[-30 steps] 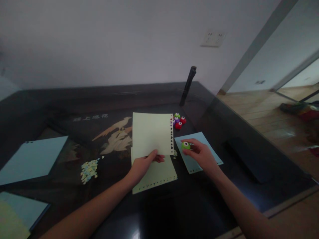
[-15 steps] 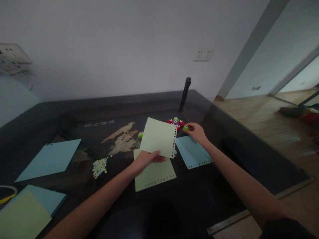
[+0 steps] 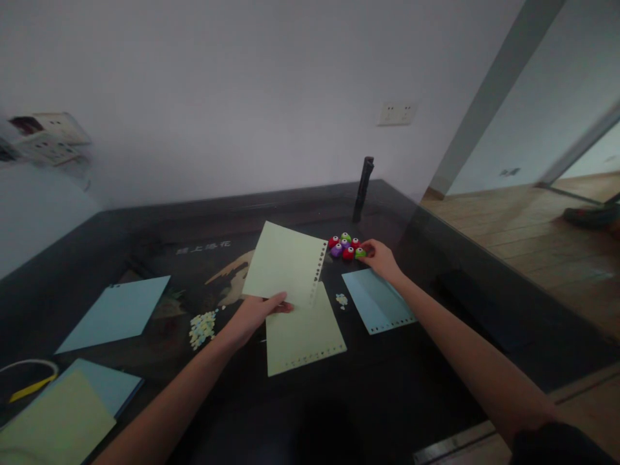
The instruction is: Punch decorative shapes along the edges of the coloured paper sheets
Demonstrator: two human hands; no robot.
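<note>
My left hand (image 3: 259,314) pinches the lower edge of a pale green sheet of paper (image 3: 285,261), held up with a row of punched shapes along its right edge. The fingertips of my right hand (image 3: 381,258) are closed on a green craft punch (image 3: 360,254) with a round eye-like button. It stands at the near right of a cluster of small red, purple and green punches (image 3: 348,252). Below the held sheet lies another pale green sheet (image 3: 307,342), punched along its near edge. A blue punched sheet (image 3: 378,302) rests under my right wrist.
Cut-out paper bits form a small pile (image 3: 341,299) and a larger one (image 3: 202,328). Blue paper (image 3: 116,313) and stacked sheets (image 3: 58,413) lie left, beside a yellow-and-white looped object (image 3: 33,387). A black upright object (image 3: 363,187) stands at the back.
The held sheet has moved left with my left hand, uncovering the small paper pile and more of the punches. My right hand has brought the green punch against the cluster.
</note>
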